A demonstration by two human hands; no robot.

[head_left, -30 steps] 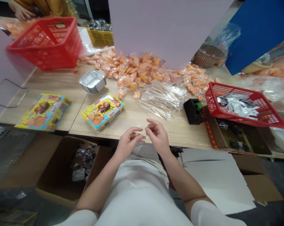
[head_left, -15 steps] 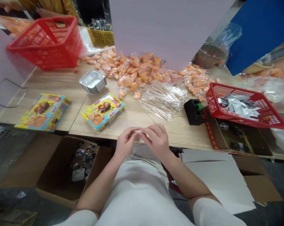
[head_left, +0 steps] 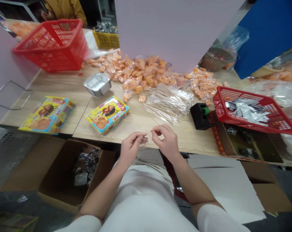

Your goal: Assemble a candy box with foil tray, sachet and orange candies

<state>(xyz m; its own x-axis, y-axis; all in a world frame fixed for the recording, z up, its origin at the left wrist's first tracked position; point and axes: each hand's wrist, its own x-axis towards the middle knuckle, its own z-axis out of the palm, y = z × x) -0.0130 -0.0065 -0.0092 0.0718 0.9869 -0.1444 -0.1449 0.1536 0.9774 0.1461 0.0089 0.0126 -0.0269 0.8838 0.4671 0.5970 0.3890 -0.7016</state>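
Both hands are held over the table's front edge, fingertips a small gap apart. My left hand (head_left: 132, 145) is closed in a pinch; a small clear or whitish bit shows at its fingertips, too small to name. My right hand (head_left: 165, 140) is closed with thumb and forefinger forming a ring; what the tips hold, if anything, cannot be made out. Left of the hands lies a yellow and blue printed box (head_left: 107, 114), with a similar box (head_left: 47, 114) farther left. A black tape dispenser (head_left: 200, 116) with a green core stands to the right.
Behind the hands lie wrapped wooden sticks (head_left: 169, 101) and a heap of orange wrapped pieces (head_left: 146, 72). Foil trays (head_left: 97, 85) stand near a red basket (head_left: 51, 45). Another red basket (head_left: 278, 114) holds silver sachets. An open carton (head_left: 61, 175) sits below; a person in yellow (head_left: 65, 11) is beyond.
My fingertips were together and have now parted, my right hand moving a little to the right. The view has shifted slightly; the things on the table stay in place.
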